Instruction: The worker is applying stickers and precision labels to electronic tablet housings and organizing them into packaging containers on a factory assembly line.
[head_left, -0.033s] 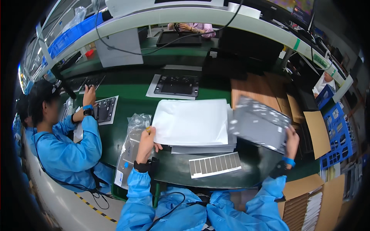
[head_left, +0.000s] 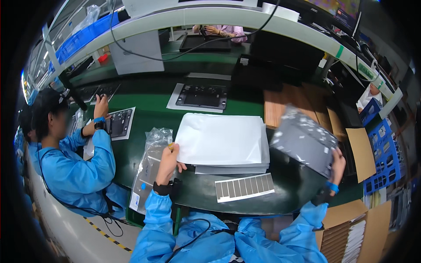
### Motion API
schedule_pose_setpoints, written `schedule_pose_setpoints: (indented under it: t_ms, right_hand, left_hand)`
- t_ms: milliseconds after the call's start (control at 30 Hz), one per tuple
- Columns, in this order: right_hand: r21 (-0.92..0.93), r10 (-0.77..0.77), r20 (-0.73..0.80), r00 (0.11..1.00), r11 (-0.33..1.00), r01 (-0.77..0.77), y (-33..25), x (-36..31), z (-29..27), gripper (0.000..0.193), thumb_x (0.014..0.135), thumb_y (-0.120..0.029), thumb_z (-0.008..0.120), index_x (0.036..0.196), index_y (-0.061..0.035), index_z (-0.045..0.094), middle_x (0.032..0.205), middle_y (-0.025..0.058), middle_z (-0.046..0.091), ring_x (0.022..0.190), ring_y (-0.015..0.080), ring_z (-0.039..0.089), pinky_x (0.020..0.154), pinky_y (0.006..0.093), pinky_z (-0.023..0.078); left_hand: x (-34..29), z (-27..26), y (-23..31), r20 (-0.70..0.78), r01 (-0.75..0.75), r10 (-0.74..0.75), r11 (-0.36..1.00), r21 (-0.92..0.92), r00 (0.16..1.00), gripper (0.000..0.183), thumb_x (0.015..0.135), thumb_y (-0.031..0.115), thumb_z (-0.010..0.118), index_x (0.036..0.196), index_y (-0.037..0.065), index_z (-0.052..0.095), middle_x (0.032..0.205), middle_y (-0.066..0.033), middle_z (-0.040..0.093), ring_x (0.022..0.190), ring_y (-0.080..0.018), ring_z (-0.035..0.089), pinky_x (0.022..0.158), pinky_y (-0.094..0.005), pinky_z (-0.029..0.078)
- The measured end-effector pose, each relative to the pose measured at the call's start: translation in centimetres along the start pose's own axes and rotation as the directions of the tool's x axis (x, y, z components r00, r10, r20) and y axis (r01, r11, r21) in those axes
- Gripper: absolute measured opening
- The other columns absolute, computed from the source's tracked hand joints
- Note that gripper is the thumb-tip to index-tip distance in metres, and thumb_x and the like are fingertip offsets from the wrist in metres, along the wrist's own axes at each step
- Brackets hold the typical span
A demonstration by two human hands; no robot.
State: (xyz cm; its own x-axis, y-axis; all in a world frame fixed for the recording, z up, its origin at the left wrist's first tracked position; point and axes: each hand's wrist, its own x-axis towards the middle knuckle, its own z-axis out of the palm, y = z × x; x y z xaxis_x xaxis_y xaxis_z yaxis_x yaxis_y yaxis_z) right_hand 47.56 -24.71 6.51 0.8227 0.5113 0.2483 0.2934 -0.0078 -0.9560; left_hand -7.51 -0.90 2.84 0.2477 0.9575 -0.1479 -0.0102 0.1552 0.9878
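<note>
My right hand [head_left: 337,165] grips the right edge of a flat dark grey device panel [head_left: 302,142] with white patches. The panel is tilted, slightly blurred, and held in the air right of a paper stack. On that stack, the top white sheet [head_left: 221,138] has its left edge pinched in my left hand [head_left: 168,163], which is closed, with something small and yellow at a finger. A strip of grey rectangular stickers [head_left: 244,187] lies in front of the stack. Beside my left hand is a clear plastic bag [head_left: 151,164] with a flat grey piece inside.
Behind the stack, another dark panel [head_left: 201,97] lies on white paper. A co-worker in a blue smock [head_left: 83,164] handles a similar panel at left. Brown boards [head_left: 280,105] lie at right, an open carton [head_left: 346,215] stands lower right, and a shelf beam [head_left: 197,16] crosses above.
My right hand and the grey panel have moved a little to the right, away from the stack, uncovering its right edge. My left hand stays at the white sheet.
</note>
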Motion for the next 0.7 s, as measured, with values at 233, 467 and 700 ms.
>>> schedule_pose_setpoints:
  t_ms: [233, 467, 700]
  right_hand:
    - [-0.005, -0.005, -0.050, 0.999, 1.000, 0.005, -5.7, 0.2, 2.1, 0.051, 0.092, -0.024, 0.065, 0.129, 0.0097, 0.055, 0.119, 0.0138, 0.064, 0.106, 0.0169, 0.059, 0.095, 0.0281, 0.043]
    - [0.091, -0.047, 0.404, 0.913, 0.996, 0.010, -0.5, -5.8, 23.3, 0.033, 0.094, -0.014, 0.058, 0.118, 0.0089, 0.060, 0.101, 0.0106, 0.069, 0.092, 0.0151, 0.061, 0.084, 0.0297, 0.047]
    - [-0.117, -0.008, 0.358, 0.934, 0.992, 0.053, 1.6, -6.5, 25.1, 0.027, 0.092, -0.013, 0.058, 0.113, 0.0036, 0.064, 0.095, 0.0133, 0.071, 0.087, 0.0288, 0.066, 0.079, 0.0361, 0.050]
  left_hand:
    - [0.3, 3.5, -0.4, 0.071, 0.015, -0.016, 1.000, 0.012, 0.997, 0.045, 0.105, 0.039, 0.039, 0.103, -0.005, 0.049, 0.075, -0.0138, 0.059, 0.044, -0.0246, 0.062, 0.032, -0.0276, 0.043]
    - [0.3, 6.6, -1.7, 0.080, 0.059, -0.045, 0.981, -0.184, 0.996, 0.059, 0.102, 0.051, 0.037, 0.108, -0.006, 0.049, 0.081, -0.0158, 0.063, 0.049, -0.0250, 0.064, 0.036, -0.0278, 0.047]
    - [-0.2, 4.0, -1.6, -0.136, -0.368, 0.462, 0.825, 0.430, 0.876, 0.039, 0.103, 0.032, 0.040, 0.129, 0.003, 0.047, 0.076, -0.0069, 0.056, 0.050, -0.0195, 0.055, 0.041, -0.0280, 0.044]
